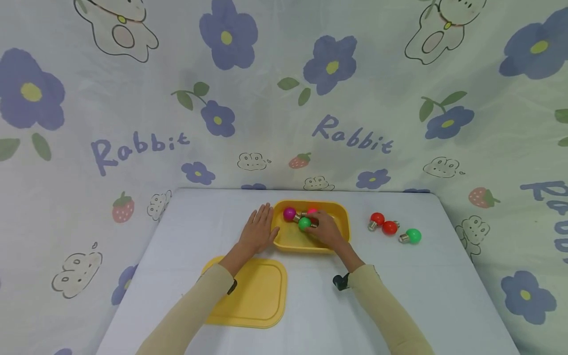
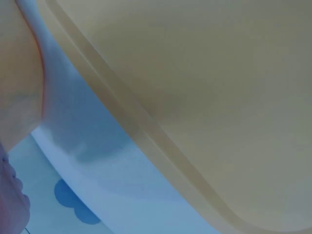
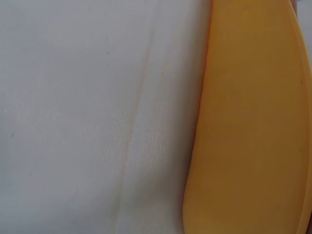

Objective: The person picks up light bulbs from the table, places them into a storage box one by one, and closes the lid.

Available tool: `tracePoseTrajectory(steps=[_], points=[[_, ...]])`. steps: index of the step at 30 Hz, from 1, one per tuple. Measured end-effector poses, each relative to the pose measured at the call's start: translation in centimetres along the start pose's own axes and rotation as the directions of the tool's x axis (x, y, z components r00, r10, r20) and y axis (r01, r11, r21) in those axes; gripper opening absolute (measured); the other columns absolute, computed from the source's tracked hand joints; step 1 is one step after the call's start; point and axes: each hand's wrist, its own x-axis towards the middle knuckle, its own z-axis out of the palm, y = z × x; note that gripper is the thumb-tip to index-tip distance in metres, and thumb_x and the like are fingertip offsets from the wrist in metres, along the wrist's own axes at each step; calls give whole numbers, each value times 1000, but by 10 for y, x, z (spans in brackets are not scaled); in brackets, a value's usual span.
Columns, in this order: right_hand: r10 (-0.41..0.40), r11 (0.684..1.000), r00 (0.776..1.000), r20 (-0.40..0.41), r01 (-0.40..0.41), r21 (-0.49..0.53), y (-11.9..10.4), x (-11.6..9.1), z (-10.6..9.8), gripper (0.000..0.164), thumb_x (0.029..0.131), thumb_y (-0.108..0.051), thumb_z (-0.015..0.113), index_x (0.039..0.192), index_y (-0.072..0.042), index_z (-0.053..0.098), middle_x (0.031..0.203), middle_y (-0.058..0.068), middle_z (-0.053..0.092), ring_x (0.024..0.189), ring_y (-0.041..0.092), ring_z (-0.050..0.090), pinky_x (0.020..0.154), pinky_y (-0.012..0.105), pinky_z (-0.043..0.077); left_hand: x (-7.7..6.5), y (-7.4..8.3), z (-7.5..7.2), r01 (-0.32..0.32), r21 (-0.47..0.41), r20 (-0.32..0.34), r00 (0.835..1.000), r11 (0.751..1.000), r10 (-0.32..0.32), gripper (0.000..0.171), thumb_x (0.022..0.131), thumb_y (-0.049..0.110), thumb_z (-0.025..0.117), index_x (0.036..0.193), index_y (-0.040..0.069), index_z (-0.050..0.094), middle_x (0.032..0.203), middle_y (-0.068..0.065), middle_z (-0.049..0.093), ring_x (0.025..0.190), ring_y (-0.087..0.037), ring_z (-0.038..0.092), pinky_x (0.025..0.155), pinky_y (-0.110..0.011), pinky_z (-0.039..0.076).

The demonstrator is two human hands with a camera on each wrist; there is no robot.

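Note:
A yellow plastic box (image 1: 306,250) stands on the table with several small coloured light bulbs in it. Inside lie a purple bulb (image 1: 289,214), a pink-red bulb (image 1: 312,211) partly covered by fingers, and a green bulb (image 1: 304,224). Reaching in over the right side, my right hand (image 1: 327,230) pinches the green bulb by its metal screw base. My left hand (image 1: 257,229) lies along the box's left wall, fingers straight and thumb at the rim. The right wrist view shows the box's outer wall (image 3: 248,122); that hand's fingers are hidden there.
Nearest me on the left lies a flat yellow lid (image 1: 253,296), under the left forearm; its edge (image 2: 146,122) fills much of the left wrist view. Right of the box lie two red bulbs (image 1: 390,227) and another green bulb (image 1: 414,235). A patterned cloth (image 1: 266,138) hangs behind the table.

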Motion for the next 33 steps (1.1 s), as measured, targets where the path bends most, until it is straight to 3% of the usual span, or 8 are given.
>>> tracePoseTrajectory(steps=[9, 17, 23, 29, 33], points=[[-4, 1000, 1000, 0, 4, -12, 1, 0, 0, 43, 85, -19, 81, 125, -7, 69, 117, 11, 58, 108, 28, 55, 101, 42, 47, -3, 1, -3, -6, -25, -28, 1000, 1000, 5, 70, 106, 40, 38, 155, -8, 21, 162, -23, 18, 150, -35, 14, 120, -48, 12], [-19, 1000, 1000, 0, 19, 1, 3, 0, -2, 41, 86, -19, 81, 124, -8, 70, 117, 11, 58, 108, 28, 56, 101, 43, 47, -1, 0, -2, 9, -6, 15, 1000, 1000, -9, 71, 108, 43, 32, 157, -6, 15, 164, -20, 11, 151, -32, 8, 121, -46, 7], [-74, 994, 996, -46, 78, 80, 3, -6, -7, 36, 87, -15, 80, 120, -4, 70, 113, 14, 61, 99, 29, 58, 90, 42, 53, -1, -1, -2, 4, -17, 17, 1000, 1000, -4, 71, 108, 43, 32, 156, -6, 14, 164, -20, 10, 151, -32, 7, 121, -46, 5], [-92, 977, 991, -96, 109, 182, -1, -20, -22, 30, 90, -10, 75, 117, 1, 68, 115, 15, 65, 104, 31, 61, 92, 45, 52, -1, 0, -1, 4, -40, 0, 1000, 999, -4, 71, 107, 41, 35, 156, -7, 17, 163, -22, 13, 151, -34, 11, 121, -46, 6], [-154, 967, 975, -163, 182, 175, 0, -29, -35, 28, 90, -6, 74, 115, 3, 69, 112, 16, 68, 103, 32, 63, 91, 46, 54, -1, 1, -1, 4, -49, -14, 1000, 999, -5, 71, 107, 41, 36, 155, -7, 19, 163, -22, 15, 150, -34, 12, 121, -46, 8]])
